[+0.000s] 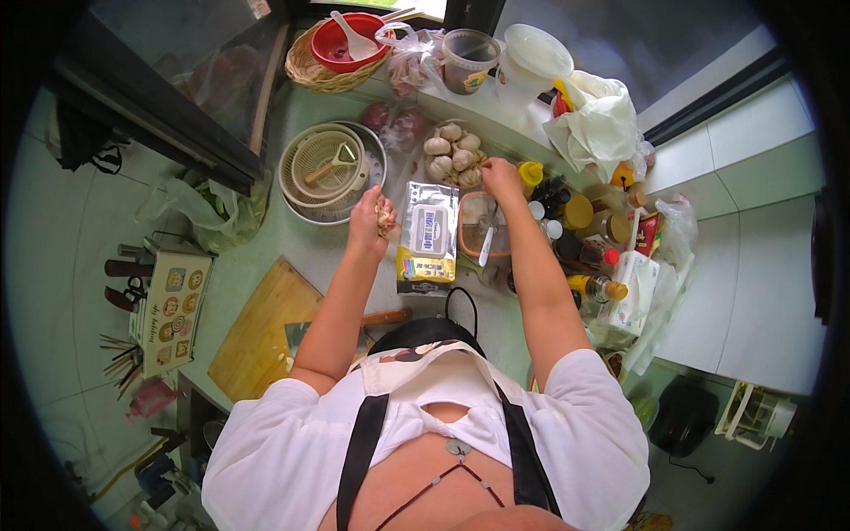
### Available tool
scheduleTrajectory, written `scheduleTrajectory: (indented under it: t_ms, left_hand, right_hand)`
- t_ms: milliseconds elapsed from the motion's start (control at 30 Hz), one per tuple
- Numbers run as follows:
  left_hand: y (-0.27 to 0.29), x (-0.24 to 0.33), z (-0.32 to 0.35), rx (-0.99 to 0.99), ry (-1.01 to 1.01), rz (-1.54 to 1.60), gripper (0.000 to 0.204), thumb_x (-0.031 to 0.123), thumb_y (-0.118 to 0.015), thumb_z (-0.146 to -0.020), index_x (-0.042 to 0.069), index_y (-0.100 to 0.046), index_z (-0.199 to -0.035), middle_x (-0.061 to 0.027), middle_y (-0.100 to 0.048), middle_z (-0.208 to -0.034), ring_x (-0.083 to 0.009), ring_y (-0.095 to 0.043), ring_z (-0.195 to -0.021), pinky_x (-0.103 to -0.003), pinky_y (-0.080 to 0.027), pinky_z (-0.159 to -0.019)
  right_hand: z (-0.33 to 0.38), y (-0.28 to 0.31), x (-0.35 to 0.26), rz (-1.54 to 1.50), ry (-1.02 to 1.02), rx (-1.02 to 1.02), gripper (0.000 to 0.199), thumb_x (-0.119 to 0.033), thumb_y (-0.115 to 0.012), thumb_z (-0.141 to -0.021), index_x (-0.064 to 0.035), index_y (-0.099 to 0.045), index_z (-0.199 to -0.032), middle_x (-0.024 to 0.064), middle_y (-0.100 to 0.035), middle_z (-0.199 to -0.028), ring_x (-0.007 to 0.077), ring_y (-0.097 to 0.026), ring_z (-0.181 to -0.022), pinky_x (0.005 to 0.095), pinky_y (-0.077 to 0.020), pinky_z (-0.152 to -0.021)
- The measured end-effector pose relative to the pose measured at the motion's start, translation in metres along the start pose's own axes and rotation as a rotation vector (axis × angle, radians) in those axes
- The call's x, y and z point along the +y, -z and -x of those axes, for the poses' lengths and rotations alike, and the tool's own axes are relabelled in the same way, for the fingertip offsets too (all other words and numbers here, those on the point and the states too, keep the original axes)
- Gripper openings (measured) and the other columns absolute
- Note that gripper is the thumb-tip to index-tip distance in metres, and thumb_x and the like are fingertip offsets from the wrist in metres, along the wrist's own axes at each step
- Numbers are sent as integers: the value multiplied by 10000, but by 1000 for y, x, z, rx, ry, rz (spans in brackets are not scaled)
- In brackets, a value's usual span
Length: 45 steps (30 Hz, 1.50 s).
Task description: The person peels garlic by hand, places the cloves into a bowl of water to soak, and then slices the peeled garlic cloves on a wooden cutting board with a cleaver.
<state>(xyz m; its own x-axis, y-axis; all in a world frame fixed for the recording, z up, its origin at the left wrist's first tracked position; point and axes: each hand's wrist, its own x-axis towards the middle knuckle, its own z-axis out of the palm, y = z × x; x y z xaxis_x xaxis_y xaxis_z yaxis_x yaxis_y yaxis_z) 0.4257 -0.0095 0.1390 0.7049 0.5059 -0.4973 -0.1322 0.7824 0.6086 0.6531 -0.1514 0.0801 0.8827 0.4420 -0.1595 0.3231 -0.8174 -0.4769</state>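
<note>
My left hand (369,217) is closed around a garlic bulb (383,215), held above the green counter beside a flat pack of wet wipes (428,234). My right hand (500,176) reaches out to a pile of whole garlic bulbs (452,152) in a clear bag at the back of the counter; its fingers rest at the pile's right edge, and I cannot tell whether they grip a bulb. A square clear container (482,226) with an orange rim and a white spoon in it sits under my right forearm.
Stacked round colanders (329,168) with a scoop stand at left. A wooden cutting board (261,329) and a knife lie near me. A wicker basket with a red bowl (347,42), tubs, plastic bags and several sauce bottles (589,239) crowd the back and right. A knife block (168,310) sits at far left.
</note>
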Motion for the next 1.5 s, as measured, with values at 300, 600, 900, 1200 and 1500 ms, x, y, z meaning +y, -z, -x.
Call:
scheduleTrajectory:
  t_ms: [300,600,900,1200,1500]
  left_hand:
    - [0,-1,-14,44,-1,-17,275,271,-501,-812,139,-362,-614,-6,-391,-527,-112,-408,-454,-211,-273,-377]
    - [-2,5,19,-34,-18,1,276,272,-503,-809,134,-361,-616,-10,-394,-528,-113,-410,-451,-217,-289,-373]
    - [5,5,87,-111,-82,47,272,243,-509,-798,131,-357,-602,-14,-389,-515,-118,-407,-446,-219,-316,-389]
    - [54,5,166,14,-249,201,255,247,-514,-789,124,-374,-615,-12,-395,-527,-112,-400,-431,-218,-291,-367]
    - [169,-74,272,330,-420,356,243,248,-533,-774,134,-385,-619,-10,-393,-526,-101,-389,-440,-209,-268,-348]
  right_hand:
    - [14,2,-20,-190,107,-7,234,-234,-538,-724,-73,-614,-875,126,-614,-734,247,-602,-687,331,-469,-627]
    - [120,45,-39,-683,131,-110,168,-163,-538,-773,-17,-597,-831,46,-572,-588,93,-544,-504,219,-400,-465]
    - [200,67,-71,-814,290,-87,148,-135,-536,-790,0,-583,-829,24,-544,-560,55,-494,-484,205,-377,-436]
    - [260,54,-123,-648,508,-159,138,-127,-534,-794,-6,-579,-842,61,-553,-575,93,-527,-505,226,-400,-472]
    - [346,-38,-124,-681,635,-561,118,-115,-539,-794,-14,-584,-834,23,-522,-543,57,-480,-480,210,-380,-442]
